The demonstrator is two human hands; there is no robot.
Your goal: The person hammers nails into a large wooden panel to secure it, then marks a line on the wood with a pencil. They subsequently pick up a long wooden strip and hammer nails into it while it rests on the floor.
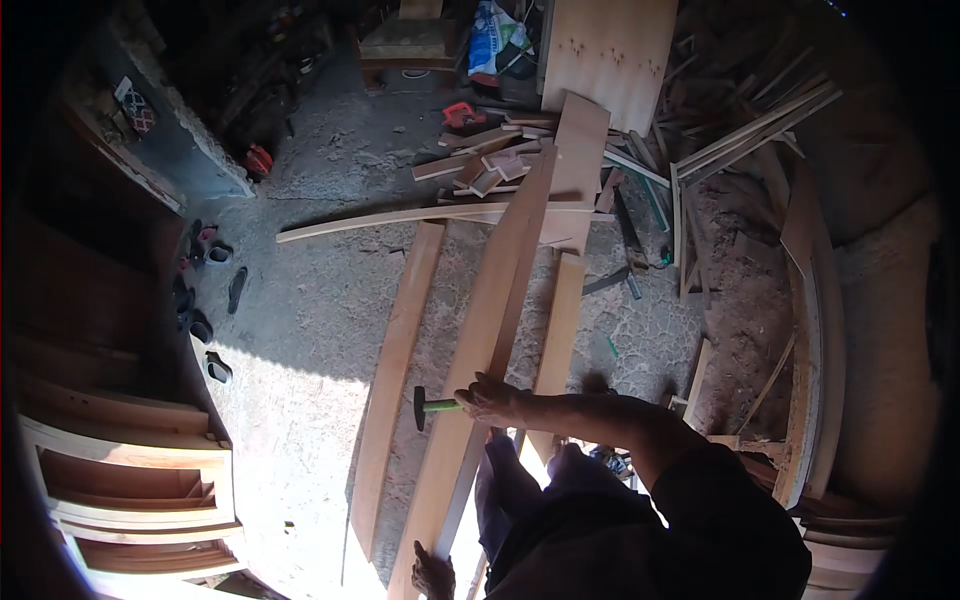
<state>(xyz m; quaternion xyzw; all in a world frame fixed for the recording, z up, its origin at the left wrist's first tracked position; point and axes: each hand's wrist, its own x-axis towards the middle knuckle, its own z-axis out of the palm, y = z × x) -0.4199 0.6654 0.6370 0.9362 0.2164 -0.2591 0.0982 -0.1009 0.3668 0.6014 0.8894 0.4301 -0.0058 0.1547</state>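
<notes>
My right hand [490, 402] is closed round the green handle of a hammer [420, 408], with the dark head pointing left over a long wooden plank [482, 330]. This plank runs from the lower edge up toward the wood pile, tilted on its side so that two faces show. Lower down, my left hand [432, 574] grips the near part of the same plank at its right edge, one finger lying along the top; its underside is hidden. A second plank [395, 370] lies to the left on the floor, and another board [560, 340] to the right.
Short wood offcuts [490, 165] are heaped ahead, beneath a long thin strip [350, 226]. A handsaw [628, 230] lies to their right. Sandals [218, 367] line the left, near wooden frames [140, 490]. A large plywood sheet [605, 60] leans at the back.
</notes>
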